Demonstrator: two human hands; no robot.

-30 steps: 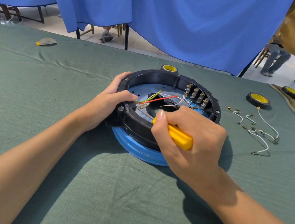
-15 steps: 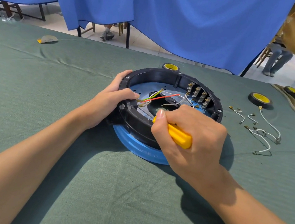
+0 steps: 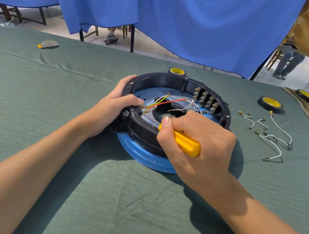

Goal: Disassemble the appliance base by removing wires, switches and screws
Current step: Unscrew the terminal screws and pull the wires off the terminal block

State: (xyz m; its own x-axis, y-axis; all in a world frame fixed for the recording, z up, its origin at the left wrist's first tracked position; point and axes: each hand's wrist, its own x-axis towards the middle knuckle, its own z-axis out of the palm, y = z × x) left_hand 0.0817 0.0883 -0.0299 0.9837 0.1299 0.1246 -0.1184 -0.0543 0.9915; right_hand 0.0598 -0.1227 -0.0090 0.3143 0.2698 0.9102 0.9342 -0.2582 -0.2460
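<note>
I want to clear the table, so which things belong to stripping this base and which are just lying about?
Job: appliance base, gripped by left hand; yellow screwdriver in right hand; red wire; switches; white wires already out on the cloth.
Lying about: tape roll right of base; second tape roll behind base; flat scrap far left.

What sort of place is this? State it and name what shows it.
Likely a makeshift workshop or training room: a green cloth-covered table, blue curtains hung as partitions, and a tape roll near the opened appliance base, which is being worked on with a screwdriver.
</note>
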